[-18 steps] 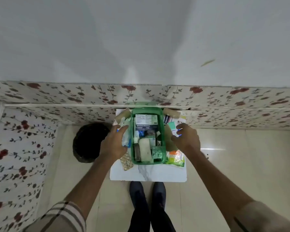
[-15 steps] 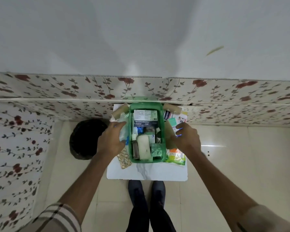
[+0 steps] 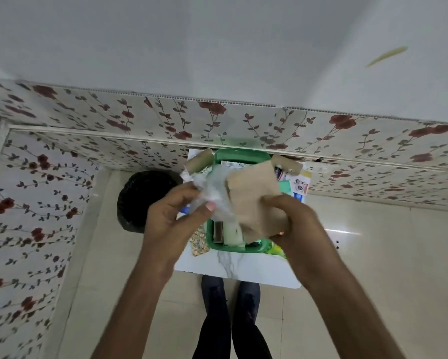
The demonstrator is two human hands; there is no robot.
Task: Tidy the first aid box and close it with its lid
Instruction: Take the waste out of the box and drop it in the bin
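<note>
The green first aid box (image 3: 233, 248) stands open on a small white marble-topped table (image 3: 243, 268) against the wall. Both my hands are raised above it. My left hand (image 3: 176, 216) pinches a clear plastic wrapper (image 3: 215, 193). My right hand (image 3: 292, 224) grips a tan folded bandage (image 3: 254, 200) that the wrapper partly covers. Inside the box I see a brown bottle (image 3: 219, 230) and a white roll (image 3: 233, 233); the rest of its contents is hidden behind the bandage. No lid is in view.
Two tan bandage rolls (image 3: 198, 163) (image 3: 286, 164) lie beside the box's far corners. Sachets and packets (image 3: 299, 183) lie to its right, a blister strip (image 3: 198, 244) to its left. A black waste bin (image 3: 142, 200) stands on the floor left of the table. My feet (image 3: 230, 288) are under the table's near edge.
My hands left the box's sides and came up together over it, now holding the wrapper and the tan bandage. The camera has moved closer.
</note>
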